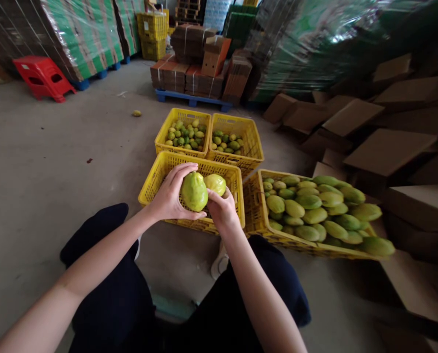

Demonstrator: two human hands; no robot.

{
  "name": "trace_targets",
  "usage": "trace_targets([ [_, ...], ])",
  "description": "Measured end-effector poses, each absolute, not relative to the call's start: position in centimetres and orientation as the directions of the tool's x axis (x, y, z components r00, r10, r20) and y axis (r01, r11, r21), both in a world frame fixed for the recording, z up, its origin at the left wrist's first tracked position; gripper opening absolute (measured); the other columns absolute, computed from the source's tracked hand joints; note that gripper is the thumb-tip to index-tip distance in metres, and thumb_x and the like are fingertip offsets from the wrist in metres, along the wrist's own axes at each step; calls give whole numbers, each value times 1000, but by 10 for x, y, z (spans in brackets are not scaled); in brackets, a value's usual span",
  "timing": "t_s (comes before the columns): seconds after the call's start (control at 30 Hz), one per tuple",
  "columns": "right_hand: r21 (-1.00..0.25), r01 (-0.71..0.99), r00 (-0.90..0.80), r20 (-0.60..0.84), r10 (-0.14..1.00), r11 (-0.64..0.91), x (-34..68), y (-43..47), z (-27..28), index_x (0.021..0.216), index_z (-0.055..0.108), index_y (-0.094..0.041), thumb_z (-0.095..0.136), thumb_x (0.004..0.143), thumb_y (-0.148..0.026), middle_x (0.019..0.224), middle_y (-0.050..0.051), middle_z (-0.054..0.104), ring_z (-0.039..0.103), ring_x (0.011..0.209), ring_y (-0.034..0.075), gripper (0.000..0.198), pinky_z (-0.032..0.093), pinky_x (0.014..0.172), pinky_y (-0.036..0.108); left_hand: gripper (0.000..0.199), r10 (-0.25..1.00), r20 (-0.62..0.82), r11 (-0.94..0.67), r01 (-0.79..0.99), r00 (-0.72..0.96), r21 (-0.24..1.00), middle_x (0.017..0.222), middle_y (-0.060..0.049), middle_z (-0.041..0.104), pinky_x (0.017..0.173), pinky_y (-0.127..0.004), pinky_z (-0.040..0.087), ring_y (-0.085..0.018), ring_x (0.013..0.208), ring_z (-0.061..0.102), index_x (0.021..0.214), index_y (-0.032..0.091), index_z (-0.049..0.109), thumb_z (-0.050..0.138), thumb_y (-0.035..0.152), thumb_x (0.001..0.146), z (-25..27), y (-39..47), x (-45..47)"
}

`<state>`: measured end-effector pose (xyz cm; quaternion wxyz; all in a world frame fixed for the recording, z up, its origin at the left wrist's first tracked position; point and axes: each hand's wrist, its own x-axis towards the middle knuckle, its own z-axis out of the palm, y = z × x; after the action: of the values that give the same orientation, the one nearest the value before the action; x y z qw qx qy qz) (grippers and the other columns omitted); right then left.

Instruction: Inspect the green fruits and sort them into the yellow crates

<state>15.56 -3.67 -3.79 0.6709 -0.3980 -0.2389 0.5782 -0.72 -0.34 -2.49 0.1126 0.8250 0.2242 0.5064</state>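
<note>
A seated person's bare hands hold two fruits over a yellow crate [153, 179] in the middle of the frame. The left hand [169, 196] has its grip spread wide around a plump green fruit [194, 192], fingers over the top and thumb beneath. The right hand [224, 211] pinches a yellow fruit [216, 183] just beside it, its thumb toward the green one; whether the two fruits touch cannot be told.

Just beyond, near the center of the frame, a rear left crate [181, 149] and a rear right crate [255, 139] stand side by side, each holding small green and yellow fruits. Right of center, a larger crate [254, 213] is heaped with longer green fruits [314, 202], some rising above its rim. A lone fruit [136, 113] lies on the concrete floor [75, 157], left of the rear crates.

A red stool [42, 76] stands at upper left, near a green wrapped stack [85, 37]. At top center, bundled cardboard [204, 86] rests on a blue pallet [193, 100], with stacked yellow crates [153, 32] to its left. Brown boxes [391, 149] are jumbled along the right edge. The person's dark trousers [112, 284] and a light shoe [219, 263] show at the bottom.
</note>
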Motion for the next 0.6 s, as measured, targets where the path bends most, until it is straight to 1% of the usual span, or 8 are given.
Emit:
trace_targets([
  [0.13,-808,-590,212,-161,964,-6,153,-37,-41,91,60,-24,96,43,-31,79,-4,70,67,72,18,60,60,76,35,103,492,784,-869,255,378,423,136,-17,55,108,-57,48,-36,129,55,145,24,39,89,56,61,-26,-4,-7],
  [0.27,-824,-566,240,-172,955,-6,148,-37,-49,95,59,-26,96,41,-33,84,-3,72,69,77,21,65,60,79,38,106,492,780,-870,245,385,428,137,-16,55,109,-57,48,-36,130,55,146,26,37,89,59,59,-26,-5,-5],
  [0.37,-831,-555,231,-178,956,-21,145,-36,-56,94,58,-27,95,43,-33,84,-2,72,70,78,23,63,61,80,40,107,499,776,-866,243,386,437,137,-16,55,108,-58,48,-36,130,54,146,26,37,89,59,58,-27,-6,-4],
  [0.47,-832,-554,227,-183,957,-28,142,-35,-59,91,58,-26,94,41,-31,83,-2,72,69,77,23,62,61,80,40,107,514,770,-858,241,378,454,138,-16,54,109,-58,47,-36,130,54,146,26,37,90,58,58,-28,-6,-2],
  [0.6,-843,-537,253,-188,949,-24,140,-34,-61,94,61,-25,95,33,-25,87,-2,71,67,80,22,70,60,82,38,105,517,767,-856,213,381,472,138,-15,54,110,-57,46,-36,130,54,146,26,37,89,57,60,-28,-6,0],
])
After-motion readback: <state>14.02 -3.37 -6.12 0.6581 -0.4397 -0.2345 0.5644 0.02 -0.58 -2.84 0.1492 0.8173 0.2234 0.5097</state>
